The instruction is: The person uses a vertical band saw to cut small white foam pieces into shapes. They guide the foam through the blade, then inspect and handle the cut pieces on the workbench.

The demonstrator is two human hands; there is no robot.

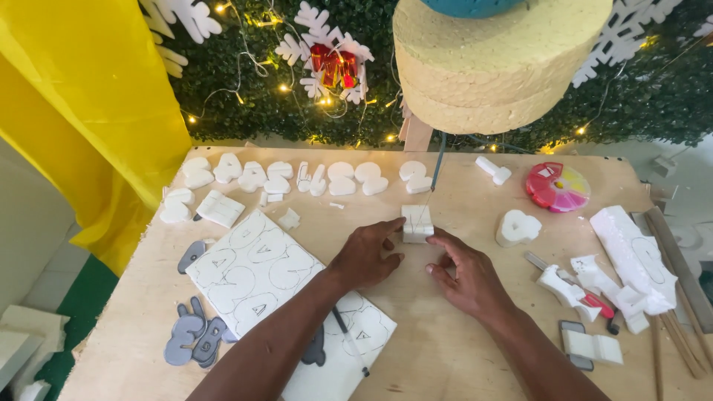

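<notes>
now | left hand (pixel 365 256) and right hand (pixel 464 275) grip one foam block (pixel 417 223) | two marked sheets (pixel 252 271)

Round plastic case (pixel 558 186), right of centre on the wooden tabletop: a flat disc package with a clear lid, red rim and pink, yellow and orange segments inside. No labels, signs or screens visible.
</notes>
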